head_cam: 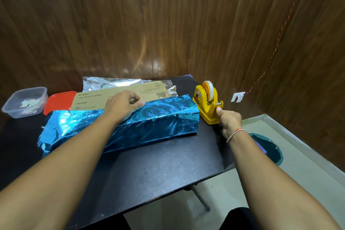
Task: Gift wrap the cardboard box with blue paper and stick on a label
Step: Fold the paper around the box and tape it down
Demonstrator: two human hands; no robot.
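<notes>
A long cardboard box [119, 97] lies across the black table, its near side and part of its top covered by shiny blue paper [153, 119] with a heart pattern. The bare brown top with printed text shows behind the paper's edge. My left hand [122, 105] presses the paper's edge down on top of the box, fingers curled over it. My right hand [228, 120] is at the front of the yellow tape dispenser [208, 103], thumb and fingers pinching at its cutter; any tape between them is too thin to see.
A clear plastic tub [25, 101] with small paper pieces and a red lid [59, 101] sit at the table's left. The paper's silver side [119, 82] spreads out behind the box. A teal bin [268, 147] stands on the floor at right, below the black table's [158, 170] edge.
</notes>
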